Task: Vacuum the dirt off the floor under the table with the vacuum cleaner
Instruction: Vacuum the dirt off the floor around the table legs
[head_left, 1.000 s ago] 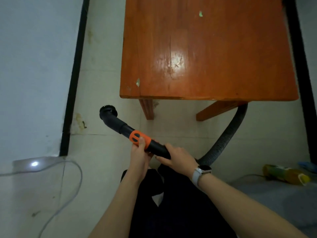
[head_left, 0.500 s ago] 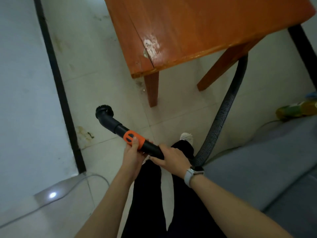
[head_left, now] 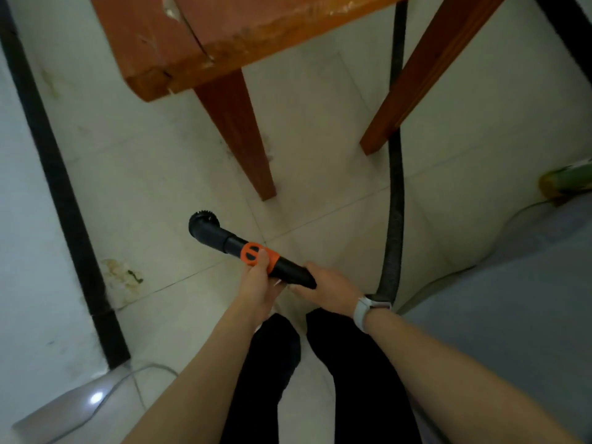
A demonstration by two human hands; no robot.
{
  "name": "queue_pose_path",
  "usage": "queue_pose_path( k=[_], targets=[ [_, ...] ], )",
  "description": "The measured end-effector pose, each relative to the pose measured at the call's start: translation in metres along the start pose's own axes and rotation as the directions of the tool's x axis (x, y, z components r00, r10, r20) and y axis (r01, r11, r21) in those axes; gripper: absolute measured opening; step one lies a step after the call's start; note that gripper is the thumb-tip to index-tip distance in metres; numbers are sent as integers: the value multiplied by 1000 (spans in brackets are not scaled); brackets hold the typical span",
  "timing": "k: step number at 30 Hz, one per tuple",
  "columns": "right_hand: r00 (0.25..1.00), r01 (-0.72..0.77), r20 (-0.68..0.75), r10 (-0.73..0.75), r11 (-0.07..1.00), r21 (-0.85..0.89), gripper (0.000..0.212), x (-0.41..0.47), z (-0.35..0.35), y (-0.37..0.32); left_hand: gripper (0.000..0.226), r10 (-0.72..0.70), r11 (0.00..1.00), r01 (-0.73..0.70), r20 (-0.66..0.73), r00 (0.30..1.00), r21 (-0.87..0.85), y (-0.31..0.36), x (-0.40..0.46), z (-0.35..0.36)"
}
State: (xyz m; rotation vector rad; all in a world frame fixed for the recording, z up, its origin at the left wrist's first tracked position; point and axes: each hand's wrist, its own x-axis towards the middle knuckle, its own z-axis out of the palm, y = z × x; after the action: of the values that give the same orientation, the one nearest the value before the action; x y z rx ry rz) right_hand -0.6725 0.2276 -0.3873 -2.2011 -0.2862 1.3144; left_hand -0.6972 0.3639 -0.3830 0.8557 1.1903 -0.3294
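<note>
While both hands steer it, the wand (head_left: 243, 248) hangs above the floor (head_left: 153, 174) just short of the counter (head_left: 179, 43): left hand (head_left: 259, 283) wraps the orange collar, right hand (head_left: 330, 286) the rear, hose (head_left: 394, 219) trailing past a leg (head_left: 237, 129) for slack.

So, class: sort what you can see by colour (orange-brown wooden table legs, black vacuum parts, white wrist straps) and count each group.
Orange-brown table legs: 2, near leg and far leg
Black vacuum parts: 2, vacuum nozzle and hose
White wrist straps: 1, watch
Total: 5
</note>
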Motion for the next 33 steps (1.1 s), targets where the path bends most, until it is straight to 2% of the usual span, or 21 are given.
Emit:
queue_pose_path(
  k=[5, 8, 16, 20, 28, 33],
  targets=[
    [999, -22, 32, 24, 997, -73, 36, 85, -9, 84, 51, -76, 997, 76, -7, 997, -14, -44, 104, 41],
    [997, -76, -38, 73, 995, -62, 29, 121, 3, 139, 51, -110, 994, 108, 47, 993, 32, -78, 168, 61],
    [990, -126, -66, 121, 989, -80, 35, 192, 22, 242, 46, -150, 980, 131, 127, 980, 147, -153, 279, 82],
    [985, -153, -90, 145, 985, -84, 34, 206, 19, 260, 47, -167, 966, 127, 173, 971, 224, -162, 305, 93],
    [988, -155, 13, 155, 988, -1, 33, 213, -11, 274, 48, -126, 967, 90, 140, 982, 238, -171, 318, 120],
    [964, -216, 145, 221, 975, -52, 33, 179, -42, 301, 46, -260, 940, 201, 199, 945, 276, -208, 294, 135]
  ],
)
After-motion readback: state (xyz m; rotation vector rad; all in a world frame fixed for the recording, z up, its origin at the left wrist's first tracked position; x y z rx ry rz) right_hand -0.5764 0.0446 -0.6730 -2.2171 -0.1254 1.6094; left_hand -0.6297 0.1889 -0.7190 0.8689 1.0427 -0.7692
